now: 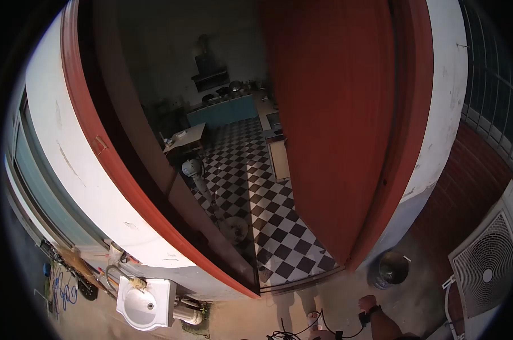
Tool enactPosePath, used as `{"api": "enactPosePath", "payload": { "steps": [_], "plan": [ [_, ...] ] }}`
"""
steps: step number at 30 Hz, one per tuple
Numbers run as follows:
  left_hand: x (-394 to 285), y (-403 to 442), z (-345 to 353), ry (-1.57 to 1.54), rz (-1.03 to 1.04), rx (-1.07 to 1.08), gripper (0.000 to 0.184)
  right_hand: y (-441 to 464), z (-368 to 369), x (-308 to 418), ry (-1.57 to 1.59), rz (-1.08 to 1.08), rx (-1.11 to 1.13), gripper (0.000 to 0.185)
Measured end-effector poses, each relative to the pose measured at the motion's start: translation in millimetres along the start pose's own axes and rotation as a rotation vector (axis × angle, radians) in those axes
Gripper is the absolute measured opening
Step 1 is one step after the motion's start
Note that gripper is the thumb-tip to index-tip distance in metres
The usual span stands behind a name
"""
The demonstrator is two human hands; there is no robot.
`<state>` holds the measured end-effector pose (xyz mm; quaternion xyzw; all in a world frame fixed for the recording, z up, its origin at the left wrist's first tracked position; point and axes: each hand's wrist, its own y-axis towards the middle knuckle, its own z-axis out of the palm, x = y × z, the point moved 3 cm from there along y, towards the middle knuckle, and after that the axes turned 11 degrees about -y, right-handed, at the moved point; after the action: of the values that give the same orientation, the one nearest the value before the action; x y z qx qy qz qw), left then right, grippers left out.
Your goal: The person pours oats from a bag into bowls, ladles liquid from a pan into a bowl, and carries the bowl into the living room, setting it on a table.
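Observation:
My right hand [367,302] is low in the view, right of centre, with its fingers curled in. I see nothing held in it. A dark band [374,309] circles the wrist, and a small black device with a cable [363,318] sits beside it. The nearest object to this hand is a dark bucket [391,268] by the wall. My left hand is out of view. A sandalled foot [313,321] shows at the bottom edge, among black cables [285,333].
Ahead, a red door [336,124] stands ajar in a red frame. Beyond the sill lies a checkered floor [282,241], with a pedestal fan [193,168], a table [187,136] and a teal counter [225,110]. Outside are a white sink [146,306] and an air-conditioner unit [486,272].

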<state>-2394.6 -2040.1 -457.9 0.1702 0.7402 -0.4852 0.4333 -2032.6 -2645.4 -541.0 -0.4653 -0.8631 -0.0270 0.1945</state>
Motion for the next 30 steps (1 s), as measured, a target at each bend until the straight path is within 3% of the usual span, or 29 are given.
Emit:
{"api": "enactPosePath", "payload": {
  "steps": [1, 2, 3, 4, 7, 9, 10, 11, 14, 17, 20, 21, 22, 25, 26, 27, 29, 30],
  "plan": [
    [-33.2, 23.5, 12.2, -0.033, -0.074, -0.02, 0.023, 55.5, -44.9, 24.9, 0.617, 0.271, 0.048, 0.013],
    [-57.5, 53.1, 23.9, -0.038, 0.129, 0.024, 0.026, 110.4, -91.4, 51.4, 1.232, 0.573, -0.085, 0.013],
    [-87.1, 77.6, 36.4, 0.054, 0.166, 0.005, 0.027, 151.1, -170.4, 108.3, 1.269, 0.669, -0.149, 0.01],
    [-113.1, 102.5, 50.0, 0.055, 0.177, 0.011, 0.026, 193.3, -221.5, 139.0, 1.093, 0.521, -0.108, 0.008],
    [-173.0, 177.9, 86.8, 0.078, 0.455, 0.019, 0.03, 296.2, -280.7, 190.0, 1.202, 0.395, -0.023, 0.009],
    [-212.9, 224.0, 105.9, 0.244, 0.365, 0.117, 0.013, 353.2, -290.0, 206.7, 1.101, 0.249, 0.008, 0.011],
    [-229.2, 245.8, 117.2, 0.116, 0.172, 0.122, 0.017, 373.9, -297.5, 218.5, 1.081, 0.201, 0.028, 0.013],
    [-249.7, 272.2, 126.5, 0.11, 0.18, 0.134, 0.017, 391.2, -308.8, 230.5, 1.058, 0.152, 0.045, 0.014],
    [-289.7, 362.8, 146.6, 0.609, 0.218, 0.311, 0.024, 456.0, -308.6, 234.0, 0.922, 0.005, 0.074, 0.021],
    [-316.6, 465.9, 158.4, 0.625, 0.096, 0.315, 0.021, 529.5, -292.3, 223.7, 0.842, 0.062, 0.05, 0.024],
    [-356.4, 551.5, 156.4, 0.625, 0.012, 0.239, 0.021, 605.4, -330.7, 227.4, 0.825, 0.141, 0.066, 0.026],
    [-377.0, 578.0, 159.0, 0.64, 0.05, 0.213, 0.022, 634.6, -339.4, 230.8, 0.874, 0.1, 0.066, 0.025],
    [-390.3, 607.4, 149.7, 0.923, 0.479, 0.375, 0.03, 667.0, -351.8, 233.9, 0.864, 0.095, 0.068, 0.025],
    [-463.1, 670.9, 132.9, 1.011, 0.577, 0.256, 0.026, 745.7, -372.8, 256.4, 0.857, -0.015, -0.038, 0.02],
    [-482.0, 692.7, 124.0, 0.887, 0.626, 0.218, 0.022, 772.3, -377.0, 260.1, 0.797, 0.005, -0.035, 0.02],
    [-538.9, 671.8, 115.6, 0.712, 0.356, 0.22, 0.024, 796.3, -382.8, 265.2, 0.739, 0.029, -0.032, 0.02],
    [-545.2, 715.5, 100.3, 0.58, 0.353, 0.291, 0.022, 840.7, -398.0, 282.3, 0.77, 0.027, -0.063, 0.019],
    [-556.5, 724.4, 94.8, 0.597, 0.347, 0.298, 0.022, 866.7, -394.4, 284.2, 0.757, 0.048, 0.024, 0.019]
  ]
}}
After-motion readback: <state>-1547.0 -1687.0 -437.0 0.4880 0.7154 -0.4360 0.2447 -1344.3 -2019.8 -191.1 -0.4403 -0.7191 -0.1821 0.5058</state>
